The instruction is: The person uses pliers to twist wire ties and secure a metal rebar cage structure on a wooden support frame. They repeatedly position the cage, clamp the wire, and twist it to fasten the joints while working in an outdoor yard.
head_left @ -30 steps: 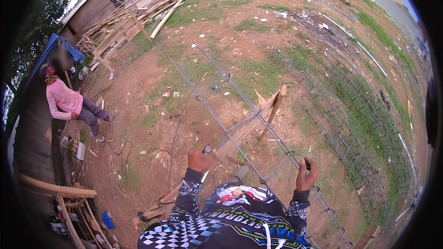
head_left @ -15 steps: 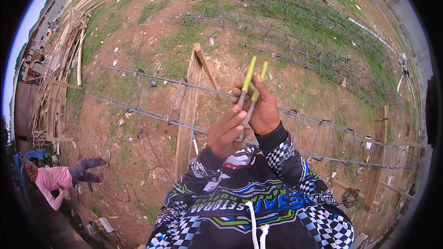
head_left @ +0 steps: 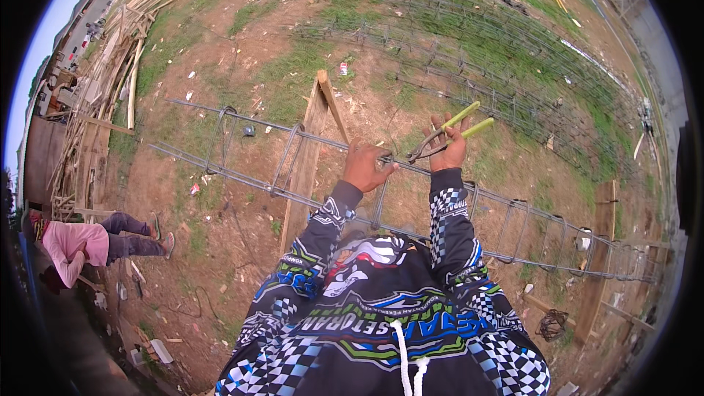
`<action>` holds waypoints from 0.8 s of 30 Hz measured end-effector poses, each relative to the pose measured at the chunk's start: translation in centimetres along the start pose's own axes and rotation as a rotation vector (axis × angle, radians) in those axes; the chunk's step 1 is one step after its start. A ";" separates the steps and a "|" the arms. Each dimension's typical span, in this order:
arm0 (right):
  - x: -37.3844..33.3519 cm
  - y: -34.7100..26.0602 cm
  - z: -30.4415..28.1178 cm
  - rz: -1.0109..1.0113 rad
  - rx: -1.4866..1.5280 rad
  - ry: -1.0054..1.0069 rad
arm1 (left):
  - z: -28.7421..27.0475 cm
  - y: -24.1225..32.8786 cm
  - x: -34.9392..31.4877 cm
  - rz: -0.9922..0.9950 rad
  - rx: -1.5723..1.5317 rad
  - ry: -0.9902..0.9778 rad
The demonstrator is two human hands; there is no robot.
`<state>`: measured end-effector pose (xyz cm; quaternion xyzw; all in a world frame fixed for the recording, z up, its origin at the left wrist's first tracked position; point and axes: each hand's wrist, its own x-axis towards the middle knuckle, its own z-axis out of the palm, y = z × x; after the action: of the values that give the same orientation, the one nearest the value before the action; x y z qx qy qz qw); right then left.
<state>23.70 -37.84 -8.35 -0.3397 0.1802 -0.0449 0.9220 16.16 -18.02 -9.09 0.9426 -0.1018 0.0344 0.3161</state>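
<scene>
A long rebar cage point(head_left: 242, 180) of thin steel bars with bent stirrups runs across in front of me. My left hand point(head_left: 364, 166) is closed on its far bar, by a stirrup just right of the wooden post; the fingertips are partly hidden. In my right hand point(head_left: 449, 148) is a pair of pincers point(head_left: 471, 112) with yellow-green handles spread apart. Their dark jaws are close to the far bar, a little right of my left hand; I cannot tell whether they touch it.
A wooden plank support point(head_left: 305, 169) stands under the cage on the left, and another plank point(head_left: 604, 249) on the right. More rebar cages point(head_left: 506, 59) lie on the grass beyond. Stacked timber point(head_left: 110, 66) is at far left. A person in pink point(head_left: 77, 246) is at lower left.
My hands have come apart: the left has moved down onto the cage's bar, while the right has gone right with the pincers, now spread and turned. The person in pink has shifted.
</scene>
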 end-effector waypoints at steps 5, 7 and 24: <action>-1.5 1.4 0.9 -0.040 0.112 -0.069 | 0.3 -0.1 -0.3 0.027 -0.002 0.068; -1.9 1.5 1.2 -0.063 0.115 -0.072 | 0.1 0.2 -0.3 0.026 -0.006 0.068; -1.7 2.1 5.3 -0.135 -0.115 0.034 | -2.2 4.8 3.2 -0.078 -0.955 0.151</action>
<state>23.95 -32.60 -5.44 -0.4028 0.1748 -0.1023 0.8926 18.26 -20.96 -4.09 0.6901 -0.0475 0.0401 0.7211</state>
